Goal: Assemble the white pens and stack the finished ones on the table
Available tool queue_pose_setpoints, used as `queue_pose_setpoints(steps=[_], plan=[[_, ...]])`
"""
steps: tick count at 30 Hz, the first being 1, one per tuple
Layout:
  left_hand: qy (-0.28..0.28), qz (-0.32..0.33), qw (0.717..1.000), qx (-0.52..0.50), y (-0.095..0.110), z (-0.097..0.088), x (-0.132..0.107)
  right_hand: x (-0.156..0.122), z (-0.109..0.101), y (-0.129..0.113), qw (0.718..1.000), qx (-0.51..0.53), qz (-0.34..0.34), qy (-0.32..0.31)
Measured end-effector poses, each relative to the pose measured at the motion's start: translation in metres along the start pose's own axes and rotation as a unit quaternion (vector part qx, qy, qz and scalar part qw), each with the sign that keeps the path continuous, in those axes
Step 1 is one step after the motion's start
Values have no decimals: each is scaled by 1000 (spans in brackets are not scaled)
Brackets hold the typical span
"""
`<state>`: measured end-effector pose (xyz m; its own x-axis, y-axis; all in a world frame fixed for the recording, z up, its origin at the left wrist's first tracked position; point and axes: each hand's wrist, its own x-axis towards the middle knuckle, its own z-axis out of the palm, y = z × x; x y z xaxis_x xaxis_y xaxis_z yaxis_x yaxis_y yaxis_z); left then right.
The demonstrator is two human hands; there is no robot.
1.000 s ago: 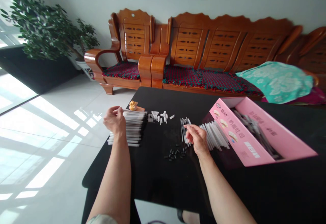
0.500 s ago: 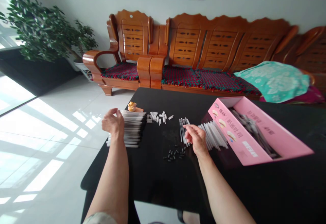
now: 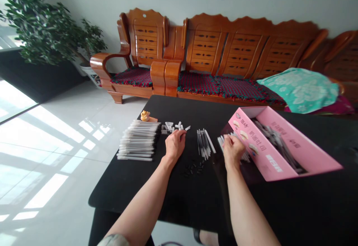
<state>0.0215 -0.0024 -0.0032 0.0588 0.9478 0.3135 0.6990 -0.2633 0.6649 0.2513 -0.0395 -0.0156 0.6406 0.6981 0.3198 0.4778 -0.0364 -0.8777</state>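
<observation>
My left hand (image 3: pixel 175 144) is closed, fingertips pinched together at the near right side of a loose pile of small white pen caps (image 3: pixel 168 125); what is between them is hidden. Over a row of white pen barrels (image 3: pixel 220 140) beside the pink box, my right hand (image 3: pixel 234 150) has its fingers curled down, covering most of the row. Whether it grips a barrel cannot be made out. Between the hands lies a bundle of thin pen refills (image 3: pixel 201 145), with a thicker white tube (image 3: pixel 210 141) at its right. Small black plugs (image 3: pixel 192 168) are scattered nearer to me.
Whole pens (image 3: pixel 137 141) lie stacked in a row at the left table edge, behind them a small yellow duck figure (image 3: pixel 144 115). The pink box (image 3: pixel 263 152) at right holds dark clips or pen parts. A wooden sofa (image 3: pixel 207 48) stands beyond the black table (image 3: pixel 195 201).
My left hand has moved right from the stacked pens to the white caps. My right hand has shifted right from the refills onto the white barrels, its fingers curling down.
</observation>
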Motion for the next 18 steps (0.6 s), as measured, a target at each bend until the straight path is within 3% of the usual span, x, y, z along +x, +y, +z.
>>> queue_pose_setpoints(steps=[2, 4, 8, 12, 15, 18], plan=[[-17, -5, 1000, 12, -3, 2, -2, 3, -2, 1, 991, -131, -38, -2], [-14, -14, 1000, 21, -8, 0, -1, 0, 0, -2, 972, -223, -53, -44], [8, -37, 999, 30, -13, -4, 4, -15, 10, -15, 926, -335, -83, -153], [14, -61, 997, 42, -15, -6, 7, -23, 14, -23, 885, -416, -103, -180], [7, -68, 997, 42, -13, -6, 7, -23, 15, -23, 880, -431, -102, -171], [-8, -39, 999, 25, -10, -5, 4, -21, 15, -21, 902, -401, -90, -135]])
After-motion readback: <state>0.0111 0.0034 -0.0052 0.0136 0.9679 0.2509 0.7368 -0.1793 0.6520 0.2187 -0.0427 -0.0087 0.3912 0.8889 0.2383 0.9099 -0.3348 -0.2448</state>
